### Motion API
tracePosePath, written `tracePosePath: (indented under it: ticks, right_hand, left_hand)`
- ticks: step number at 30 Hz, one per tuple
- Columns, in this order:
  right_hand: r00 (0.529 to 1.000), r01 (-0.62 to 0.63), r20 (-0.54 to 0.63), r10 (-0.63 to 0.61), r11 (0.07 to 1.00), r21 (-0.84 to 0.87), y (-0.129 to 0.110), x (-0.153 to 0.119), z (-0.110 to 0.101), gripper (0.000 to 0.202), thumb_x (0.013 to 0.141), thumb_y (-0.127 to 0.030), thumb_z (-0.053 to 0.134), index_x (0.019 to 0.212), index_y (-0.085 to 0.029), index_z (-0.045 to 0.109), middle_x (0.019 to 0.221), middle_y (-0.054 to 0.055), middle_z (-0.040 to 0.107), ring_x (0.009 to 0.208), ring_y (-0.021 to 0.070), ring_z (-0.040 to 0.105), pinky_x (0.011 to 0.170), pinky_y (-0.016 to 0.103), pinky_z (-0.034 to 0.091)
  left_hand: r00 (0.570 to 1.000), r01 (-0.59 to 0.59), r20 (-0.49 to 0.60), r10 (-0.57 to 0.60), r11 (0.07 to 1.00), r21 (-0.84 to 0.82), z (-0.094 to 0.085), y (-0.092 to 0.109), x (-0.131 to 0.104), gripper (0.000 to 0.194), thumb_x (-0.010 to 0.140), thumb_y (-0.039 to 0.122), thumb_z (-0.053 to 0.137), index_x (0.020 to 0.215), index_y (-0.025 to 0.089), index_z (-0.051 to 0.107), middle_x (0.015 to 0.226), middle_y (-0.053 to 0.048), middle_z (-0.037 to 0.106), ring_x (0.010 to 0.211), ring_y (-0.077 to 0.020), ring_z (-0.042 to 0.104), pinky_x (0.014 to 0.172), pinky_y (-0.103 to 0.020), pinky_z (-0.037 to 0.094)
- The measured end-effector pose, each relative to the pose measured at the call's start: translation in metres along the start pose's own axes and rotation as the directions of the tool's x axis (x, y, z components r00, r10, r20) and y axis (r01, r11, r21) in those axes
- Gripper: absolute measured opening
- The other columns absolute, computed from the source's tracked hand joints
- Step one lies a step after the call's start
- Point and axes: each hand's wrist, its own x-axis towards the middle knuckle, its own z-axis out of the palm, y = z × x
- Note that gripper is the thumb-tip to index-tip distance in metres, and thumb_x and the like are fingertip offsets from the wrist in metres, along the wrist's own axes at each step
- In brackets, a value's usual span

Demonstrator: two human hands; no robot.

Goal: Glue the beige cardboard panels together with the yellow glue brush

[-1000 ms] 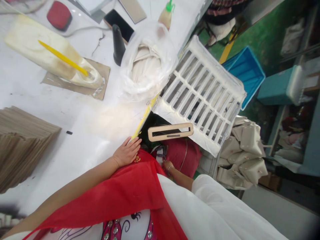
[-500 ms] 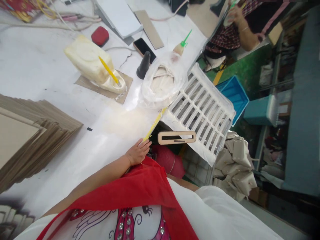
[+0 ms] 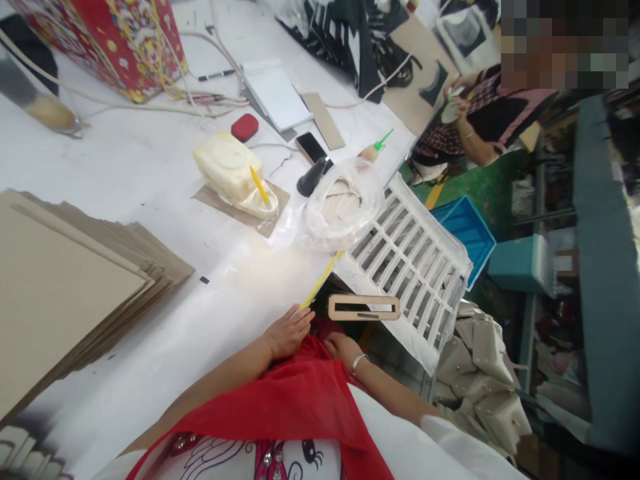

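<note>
My left hand [image 3: 290,331] rests at the table's front edge, fingers apart, beside the yellow tape [image 3: 323,280] along that edge. To its right, my right hand [image 3: 343,347] is low by the red apron [image 3: 300,393]; its fingertips are partly hidden and I cannot make out whether it holds anything. A beige oblong frame with a slot [image 3: 364,308] lies just beyond the hands, at the corner of the white slatted rack [image 3: 415,257]. Farther in on the table are a clear plastic bag with pale pieces [image 3: 343,203] and a cream container [image 3: 227,167] with a yellow stick.
Stacked beige boards [image 3: 75,280] rise at the left. A dark cone [image 3: 311,179], phone [image 3: 313,148], red case [image 3: 245,127] and green-tipped bottle [image 3: 370,152] lie farther back. Right are a blue crate [image 3: 465,230], beige bags [image 3: 480,380] and another person's arm [image 3: 473,140].
The view has shifted, so the table things appear lower and farther right. My right hand, hidden before, now shows by the apron. My left hand stays at the table edge.
</note>
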Motion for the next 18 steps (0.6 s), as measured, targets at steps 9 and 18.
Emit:
tracePosePath:
  ticks: [9, 18]
  right_hand:
    - [0.418, 0.833, 0.187, -0.889, 0.293, -0.469, -0.119, 0.091, 0.040, 0.022, 0.088, -0.020, 0.039, 0.101, -0.016, 0.057, 0.103, 0.011, 0.058, 0.101, 0.0194, 0.051, 0.092, 0.038, 0.045]
    - [0.207, 0.844, 0.197, -0.958, 0.073, -0.531, -0.117, 0.141, 0.066, 0.026, 0.085, -0.013, 0.043, 0.109, -0.014, 0.054, 0.116, 0.012, 0.056, 0.111, 0.0204, 0.047, 0.094, 0.042, 0.044]
  left_hand:
    - [0.994, 0.057, -0.099, -0.056, 0.998, 0.008, 0.017, 0.002, 0.002, 0.036, 0.088, 0.022, 0.036, 0.114, 0.014, 0.060, 0.129, -0.010, 0.052, 0.125, -0.0253, 0.040, 0.111, -0.042, 0.025]
    - [0.991, -0.051, -0.107, 0.084, 0.959, 0.279, 0.039, -0.018, 0.008, 0.039, 0.083, 0.021, 0.036, 0.105, 0.034, 0.065, 0.124, -0.002, 0.056, 0.119, -0.0173, 0.049, 0.100, -0.037, 0.041]
